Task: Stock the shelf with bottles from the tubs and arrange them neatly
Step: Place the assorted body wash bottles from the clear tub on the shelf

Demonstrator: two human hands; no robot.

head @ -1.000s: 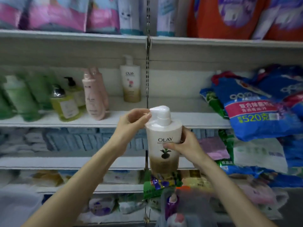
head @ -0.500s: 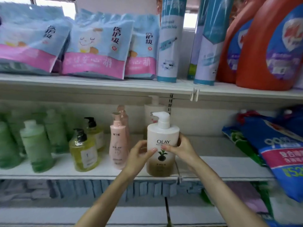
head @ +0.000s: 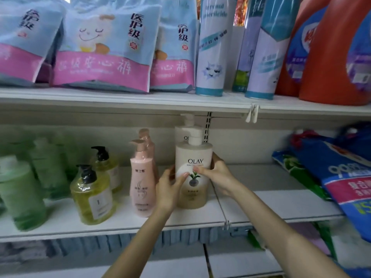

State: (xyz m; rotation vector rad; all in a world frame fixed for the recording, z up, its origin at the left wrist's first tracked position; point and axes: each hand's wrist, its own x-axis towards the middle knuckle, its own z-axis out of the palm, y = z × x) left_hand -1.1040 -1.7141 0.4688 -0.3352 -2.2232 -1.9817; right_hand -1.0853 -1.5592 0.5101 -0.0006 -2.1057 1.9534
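A white and beige Olay pump bottle [head: 193, 153] stands upright on the middle shelf [head: 271, 201]. My left hand [head: 170, 185] holds its left side, thumb across the label. My right hand [head: 217, 175] wraps its right side, with fingers behind the bottle. A second Olay bottle [head: 183, 130] stands directly behind it, mostly hidden. Just to the left are two pink pump bottles [head: 141, 181], one behind the other.
Further left on the same shelf stand yellow pump bottles [head: 91, 195] and green bottles [head: 20, 193]. Blue detergent bags [head: 341, 177] lean in from the right. The upper shelf carries pink-blue packs [head: 100, 47], tall spray cans [head: 212, 47] and orange jugs [head: 337, 57].
Both hands carried the Olay bottle up from below and set it down on the middle shelf in front of the other Olay bottle. The view has come closer.
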